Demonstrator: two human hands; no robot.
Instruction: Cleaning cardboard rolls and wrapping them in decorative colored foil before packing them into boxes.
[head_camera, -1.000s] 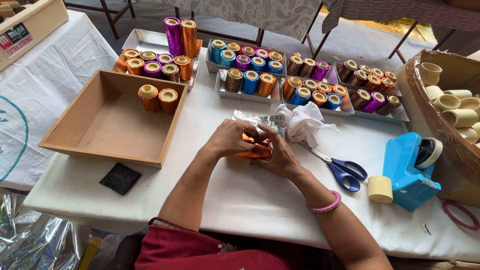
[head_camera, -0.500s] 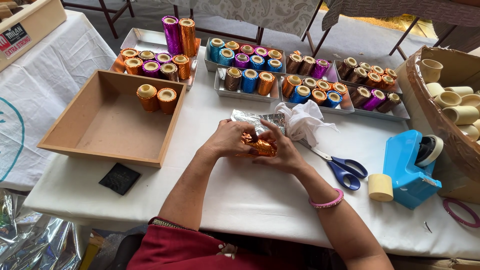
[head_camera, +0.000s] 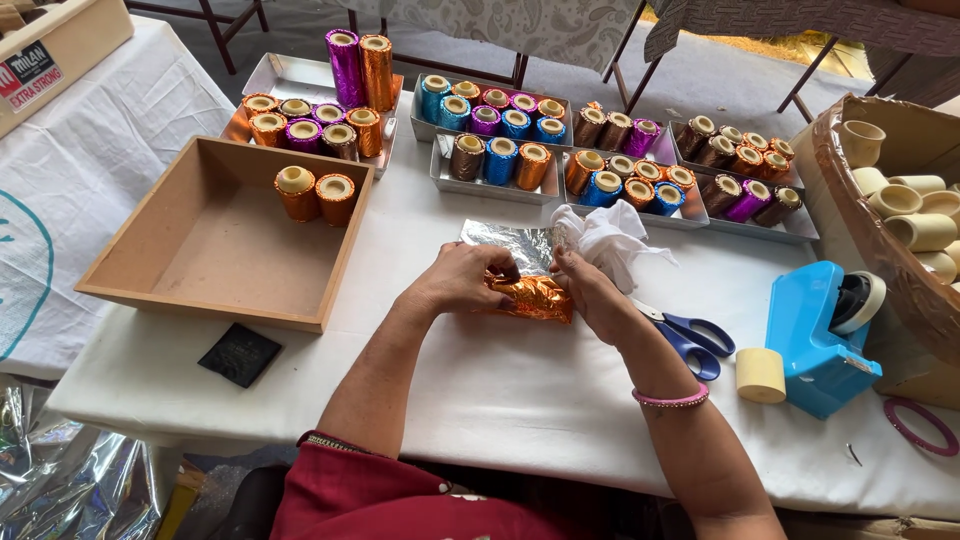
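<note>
Both hands meet on an orange foil-wrapped roll (head_camera: 532, 297). The left hand (head_camera: 462, 280) curls its fingers over the roll's left end, and the right hand (head_camera: 590, 290) pinches the right end. The roll lies sideways between them, crinkled and shiny. Just beyond the knuckles lies a silver foil sheet (head_camera: 510, 243) and a white cloth (head_camera: 612, 240). Blue-handled scissors (head_camera: 690, 335) lie right of the right wrist; a wooden tray (head_camera: 215, 235) sits left of the left hand.

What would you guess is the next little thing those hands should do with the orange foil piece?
Probably tuck the loose foil in at the end: both the left hand and right hand grip the orange foil-wrapped piece lying sideways, its foil crinkled, unlike the neat finished ones in the wooden tray.
</note>
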